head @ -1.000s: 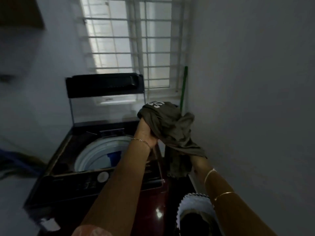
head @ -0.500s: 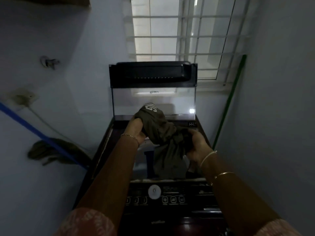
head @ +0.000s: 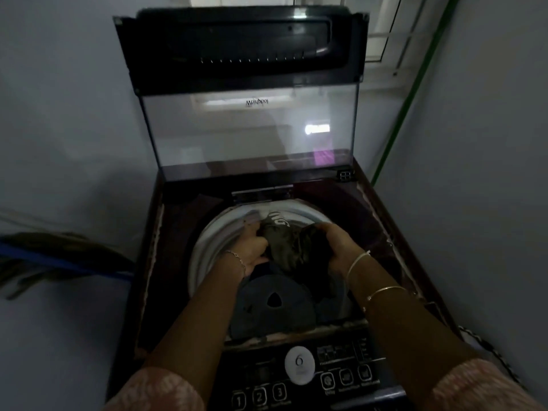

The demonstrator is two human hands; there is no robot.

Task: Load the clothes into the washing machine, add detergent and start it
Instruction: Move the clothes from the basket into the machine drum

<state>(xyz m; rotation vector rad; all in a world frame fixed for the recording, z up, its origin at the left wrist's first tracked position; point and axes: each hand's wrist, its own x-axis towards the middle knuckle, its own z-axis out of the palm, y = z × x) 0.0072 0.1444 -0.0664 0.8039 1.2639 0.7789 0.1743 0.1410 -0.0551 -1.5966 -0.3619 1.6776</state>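
Dim room, window backlight, glare on lid, edges warped.

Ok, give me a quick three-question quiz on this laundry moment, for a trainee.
1. True or false: the lid stands open.
2. What do the left hand and right hand grip? A) a detergent bottle B) an olive garment C) a basket
3. Fill in: the round white label shows the digit ___.
Key: 1 true; 2 B; 3 six.
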